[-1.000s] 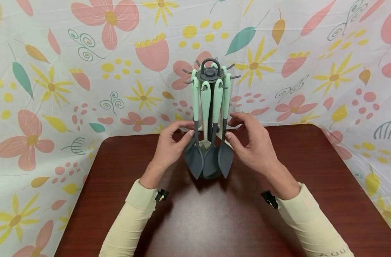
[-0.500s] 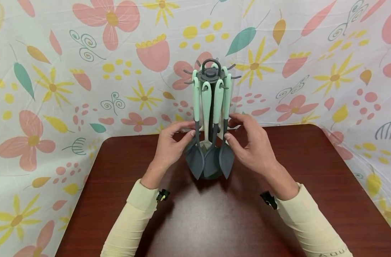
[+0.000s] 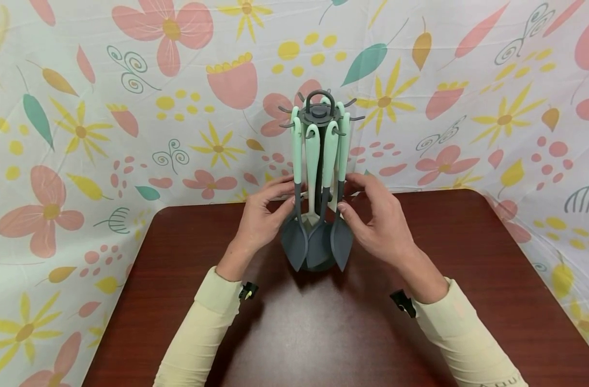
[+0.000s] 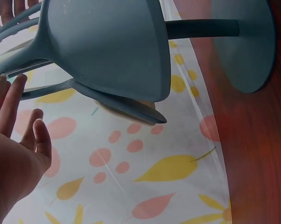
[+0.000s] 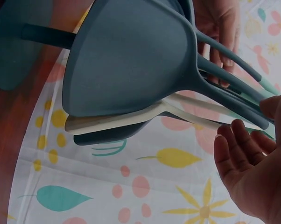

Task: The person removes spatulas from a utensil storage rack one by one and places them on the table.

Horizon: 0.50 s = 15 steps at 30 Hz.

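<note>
A dark grey utensil stand (image 3: 318,114) with a ring on top stands upright near the table's back edge. Several utensils with mint-green handles hang from its hooks; grey spatulas (image 3: 319,248) face front, and a cream utensil (image 5: 117,122) shows behind. On the stand's left side my left hand (image 3: 260,220) holds the left spatula (image 3: 294,242) by its stem, thumb in front and fingers behind. My right hand (image 3: 378,220) does likewise with the right spatula (image 3: 341,244), fingers curled behind its stem. Some fingertips are hidden behind the utensils.
The stand's round base (image 4: 248,46) rests on a dark red-brown wooden table (image 3: 294,338). Close behind the stand hangs a white cloth (image 3: 396,129) with printed flowers and leaves. Bare hooks (image 3: 357,118) stick out from the stand's top.
My left hand has moved slightly up and inward, its fingers reaching further behind the utensils. My right hand has closed in slightly on the right spatula. The stand stays in place.
</note>
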Each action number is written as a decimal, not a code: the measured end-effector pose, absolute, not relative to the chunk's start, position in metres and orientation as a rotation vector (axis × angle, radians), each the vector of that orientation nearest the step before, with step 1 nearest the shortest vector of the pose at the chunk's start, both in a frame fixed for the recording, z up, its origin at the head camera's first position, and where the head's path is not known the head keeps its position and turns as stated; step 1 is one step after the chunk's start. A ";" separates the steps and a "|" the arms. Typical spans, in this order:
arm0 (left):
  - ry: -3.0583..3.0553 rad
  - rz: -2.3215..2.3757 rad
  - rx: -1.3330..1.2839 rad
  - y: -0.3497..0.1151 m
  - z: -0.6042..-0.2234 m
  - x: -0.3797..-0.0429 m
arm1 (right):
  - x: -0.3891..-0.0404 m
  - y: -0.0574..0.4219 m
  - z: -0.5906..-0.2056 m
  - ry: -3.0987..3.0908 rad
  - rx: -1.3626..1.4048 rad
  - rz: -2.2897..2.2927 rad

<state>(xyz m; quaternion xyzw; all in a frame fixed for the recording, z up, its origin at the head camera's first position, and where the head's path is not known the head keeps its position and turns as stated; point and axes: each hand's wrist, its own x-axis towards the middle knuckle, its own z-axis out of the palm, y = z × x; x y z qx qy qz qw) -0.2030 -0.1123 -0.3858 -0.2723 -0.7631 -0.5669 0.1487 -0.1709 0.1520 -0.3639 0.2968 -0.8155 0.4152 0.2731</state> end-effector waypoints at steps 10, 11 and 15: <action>-2.256 -1.525 -0.824 -0.104 -0.386 -0.209 | -0.173 0.148 -0.366 -2.135 0.826 1.113; -2.260 -1.516 -0.819 -0.104 -0.386 -0.209 | -0.173 0.148 -0.366 -2.135 0.823 1.118; -2.266 -1.462 -0.805 -0.101 -0.384 -0.212 | -0.174 0.147 -0.366 -2.138 0.816 1.116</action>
